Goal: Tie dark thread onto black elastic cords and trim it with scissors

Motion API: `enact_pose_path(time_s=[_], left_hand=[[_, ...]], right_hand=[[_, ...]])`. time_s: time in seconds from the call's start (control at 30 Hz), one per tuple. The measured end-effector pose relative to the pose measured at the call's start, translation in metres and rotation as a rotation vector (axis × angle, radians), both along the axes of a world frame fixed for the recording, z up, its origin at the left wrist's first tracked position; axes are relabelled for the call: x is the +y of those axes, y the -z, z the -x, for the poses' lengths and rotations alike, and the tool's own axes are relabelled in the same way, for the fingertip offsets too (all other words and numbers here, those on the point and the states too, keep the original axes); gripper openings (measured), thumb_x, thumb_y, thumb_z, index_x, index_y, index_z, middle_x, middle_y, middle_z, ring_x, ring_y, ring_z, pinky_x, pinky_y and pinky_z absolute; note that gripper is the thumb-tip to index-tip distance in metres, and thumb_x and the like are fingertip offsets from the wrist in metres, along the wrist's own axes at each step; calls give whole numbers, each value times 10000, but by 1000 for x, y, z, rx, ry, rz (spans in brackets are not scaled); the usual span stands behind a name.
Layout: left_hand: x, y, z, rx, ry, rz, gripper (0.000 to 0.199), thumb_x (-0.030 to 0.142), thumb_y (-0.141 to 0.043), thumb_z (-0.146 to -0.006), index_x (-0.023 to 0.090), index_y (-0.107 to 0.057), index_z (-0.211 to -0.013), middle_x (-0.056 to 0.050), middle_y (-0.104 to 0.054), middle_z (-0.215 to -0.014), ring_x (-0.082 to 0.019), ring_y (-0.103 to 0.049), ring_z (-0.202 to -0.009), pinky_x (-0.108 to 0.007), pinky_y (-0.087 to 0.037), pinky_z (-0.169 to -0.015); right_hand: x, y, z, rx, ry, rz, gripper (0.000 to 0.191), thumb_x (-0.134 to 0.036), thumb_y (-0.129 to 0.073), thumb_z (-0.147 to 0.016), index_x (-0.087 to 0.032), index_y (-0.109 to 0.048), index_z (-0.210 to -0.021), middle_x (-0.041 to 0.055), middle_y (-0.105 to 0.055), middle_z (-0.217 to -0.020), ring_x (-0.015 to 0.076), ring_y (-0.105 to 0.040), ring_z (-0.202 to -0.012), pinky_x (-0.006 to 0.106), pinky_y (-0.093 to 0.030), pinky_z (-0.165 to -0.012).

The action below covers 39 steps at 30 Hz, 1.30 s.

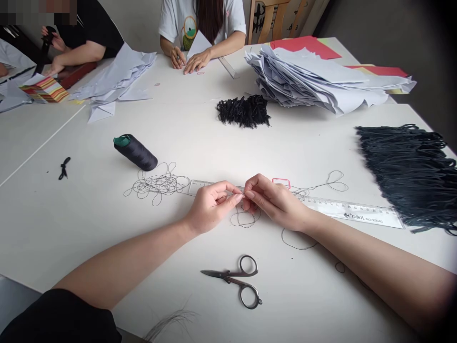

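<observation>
My left hand (212, 206) and my right hand (274, 201) meet above a clear plastic ruler (352, 212), their fingertips pinching a fine black thread (245, 216) at the middle of the table. The pinched point is tiny and partly hidden by my fingers. Loose loops of the thread trail below my hands and off to the right, and a tangled thread mass (157, 185) lies left of the ruler. A small red-edged rectangular loop (281, 183) sits just beyond my right hand. Nearer me lie black-handled folding scissors (232, 281), and a spool of black thread (135, 152) lies on its side farther left.
A dark fringe of looped cords (403, 176) lies at the right, with a smaller black bundle (243, 112) ahead. A tall pile of white paper cutouts (321, 81) sits on red sheets. Across the table, a co-worker's hands (185, 59) press a white paper piece.
</observation>
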State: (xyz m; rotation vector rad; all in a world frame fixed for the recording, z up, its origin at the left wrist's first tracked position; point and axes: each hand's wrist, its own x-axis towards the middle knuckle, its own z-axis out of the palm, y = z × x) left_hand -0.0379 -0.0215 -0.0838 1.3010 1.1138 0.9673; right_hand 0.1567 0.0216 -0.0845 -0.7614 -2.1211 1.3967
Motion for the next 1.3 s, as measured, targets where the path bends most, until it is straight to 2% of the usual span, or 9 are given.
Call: enact_pose_path(time_s=[0.4, 0.63, 0.9, 1.0, 1.07, 1.17, 1.3], left_hand=[[0, 0, 1, 44, -2, 1, 205, 358, -672, -842, 157, -641, -858, -48, -703, -707, -142, -622, -589, -247, -454, -531], [1, -3, 0, -21, 32, -18, 227, 370, -591, -905, 148, -627, -871, -56, -716, -768, -141, -642, -664, -268, -497, -670], [1, -3, 2, 51, 41, -47, 209, 342, -570, -906, 145, -612, -851, -45, -689, -729, -92, -492, -527, -237, -348, -514], [1, -3, 3, 91, 35, -56, 206, 331, -569, -898, 145, -607, -819, -9, -615, -632, -71, -381, -477, -236, -261, -475], [1, -4, 3, 112, 22, -61, 198, 318, -572, -887, 147, -597, -790, 33, -509, -546, -64, -301, -462, -236, -224, -470], [1, -5, 3, 112, 5, -42, 182, 311, -575, -871, 159, -571, -770, 70, -386, -497, -67, -257, -467, -230, -218, -473], [0, -8, 2, 69, 57, 16, 185, 350, -592, -861, 167, -577, -848, 62, -449, -525, -74, -314, -466, -227, -270, -484]], right_hand=[[1, 1, -1, -16, 4, -42, 129, -317, -379, -1024, -209, -423, -968, 15, -619, -748, 116, -579, -622, 226, -480, -548], [1, 3, -1, -17, -4, -51, 129, -312, -338, -1037, -219, -394, -967, 8, -623, -758, 110, -584, -623, 223, -487, -558], [1, 5, -2, -23, -9, -45, 114, -301, -326, -1037, -228, -373, -963, 9, -621, -775, 116, -582, -634, 233, -490, -566], [1, 5, -2, -22, -8, -50, 116, -297, -318, -1038, -229, -372, -961, 8, -620, -776, 117, -583, -638, 235, -495, -574], [1, 5, -2, -22, -7, -56, 113, -298, -322, -1036, -230, -371, -960, 5, -618, -771, 116, -583, -633, 232, -492, -566], [0, 5, -2, -42, -11, -82, 94, -289, -332, -1031, -232, -371, -967, 2, -612, -762, 118, -581, -625, 226, -481, -547], [-2, 5, -2, -75, -17, -135, 81, -289, -340, -1025, -231, -376, -981, 1, -608, -753, 120, -571, -601, 230, -467, -535]])
